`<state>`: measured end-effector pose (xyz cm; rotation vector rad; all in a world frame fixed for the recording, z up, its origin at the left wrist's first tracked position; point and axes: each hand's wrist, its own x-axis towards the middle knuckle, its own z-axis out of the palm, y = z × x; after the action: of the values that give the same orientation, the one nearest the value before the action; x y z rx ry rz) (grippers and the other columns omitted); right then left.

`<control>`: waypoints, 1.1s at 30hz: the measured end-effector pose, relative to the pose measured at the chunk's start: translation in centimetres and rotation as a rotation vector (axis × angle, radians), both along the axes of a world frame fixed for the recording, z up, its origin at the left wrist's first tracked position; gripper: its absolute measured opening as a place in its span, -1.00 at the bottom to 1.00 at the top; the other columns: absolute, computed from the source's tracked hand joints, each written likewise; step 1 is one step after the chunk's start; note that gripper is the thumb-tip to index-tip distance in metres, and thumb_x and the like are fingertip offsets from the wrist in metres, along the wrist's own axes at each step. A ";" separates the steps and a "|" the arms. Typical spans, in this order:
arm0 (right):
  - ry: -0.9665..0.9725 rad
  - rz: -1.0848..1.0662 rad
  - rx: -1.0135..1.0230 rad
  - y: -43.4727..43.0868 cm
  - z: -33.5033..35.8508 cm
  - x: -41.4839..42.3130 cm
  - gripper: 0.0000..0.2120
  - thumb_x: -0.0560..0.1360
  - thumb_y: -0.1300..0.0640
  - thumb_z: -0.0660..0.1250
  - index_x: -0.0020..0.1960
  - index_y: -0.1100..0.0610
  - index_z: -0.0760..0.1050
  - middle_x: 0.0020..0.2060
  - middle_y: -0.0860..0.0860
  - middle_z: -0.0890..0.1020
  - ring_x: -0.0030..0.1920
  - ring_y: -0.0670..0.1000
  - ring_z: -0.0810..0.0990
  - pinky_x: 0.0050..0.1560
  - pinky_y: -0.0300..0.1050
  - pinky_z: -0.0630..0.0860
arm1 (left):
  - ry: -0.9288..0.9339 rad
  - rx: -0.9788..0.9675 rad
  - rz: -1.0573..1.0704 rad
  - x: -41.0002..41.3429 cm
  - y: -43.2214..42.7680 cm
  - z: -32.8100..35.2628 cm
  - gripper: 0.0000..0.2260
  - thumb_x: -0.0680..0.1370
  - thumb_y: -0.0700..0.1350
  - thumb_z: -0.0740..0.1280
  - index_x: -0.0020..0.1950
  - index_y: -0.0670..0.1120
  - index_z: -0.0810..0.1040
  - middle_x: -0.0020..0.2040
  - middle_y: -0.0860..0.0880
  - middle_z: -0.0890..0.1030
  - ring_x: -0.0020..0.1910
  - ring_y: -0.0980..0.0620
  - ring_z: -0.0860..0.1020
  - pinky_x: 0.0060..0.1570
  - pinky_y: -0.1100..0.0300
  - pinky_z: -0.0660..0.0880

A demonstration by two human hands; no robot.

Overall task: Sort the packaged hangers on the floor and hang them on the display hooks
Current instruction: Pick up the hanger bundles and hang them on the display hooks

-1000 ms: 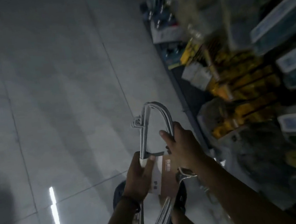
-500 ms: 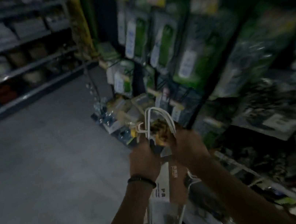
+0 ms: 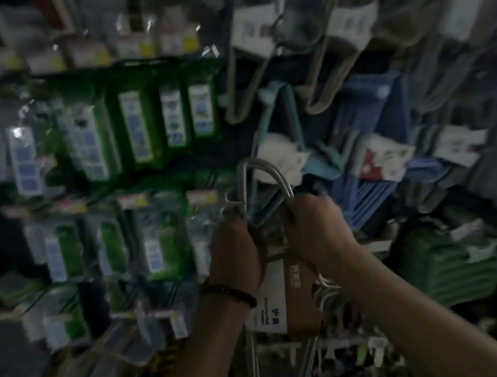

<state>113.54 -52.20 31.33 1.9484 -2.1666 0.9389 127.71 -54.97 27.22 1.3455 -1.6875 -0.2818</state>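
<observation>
A bundle of silver metal hangers [image 3: 266, 172] with a brown and white card label [image 3: 284, 299] is raised in front of the display wall. My left hand [image 3: 234, 255] grips the bundle's left side just below its curved top. On the right side my right hand [image 3: 314, 230] grips it at the same height. Both sets of fingers curl round the wires. The lower part of the bundle hangs down between my forearms. Packs of hangers in beige [image 3: 256, 58], light blue [image 3: 284, 137] and dark blue [image 3: 373, 124] hang on the display behind it.
Green packaged goods [image 3: 135, 127] hang in rows on hooks at the left. Yellow price tags [image 3: 133, 200] mark the hook ends. Green folded items [image 3: 439, 266] lie on a shelf at the lower right. More packets crowd the lower left. The view is dim and blurred.
The view has swung up from the floor to the display wall. Both hands have kept their grip and lifted the hanger bundle up towards the hanging packs.
</observation>
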 end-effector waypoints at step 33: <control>0.017 -0.167 -0.438 -5.2 30.3 -40.4 -0.76 0.59 0.09 0.31 -0.23 0.14 0.50 -0.29 0.09 0.66 -0.31 0.07 0.71 -0.40 -0.09 0.65 | -0.475 -0.661 -0.234 -33.1 -10.8 38.4 -0.62 0.54 -0.17 0.20 0.32 0.09 0.48 0.25 -0.02 0.57 0.23 -0.09 0.53 0.20 -0.14 0.53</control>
<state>73.15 -57.40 61.61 1.5412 -1.8754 1.2325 94.64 -65.74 65.57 0.7464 -2.0787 0.4721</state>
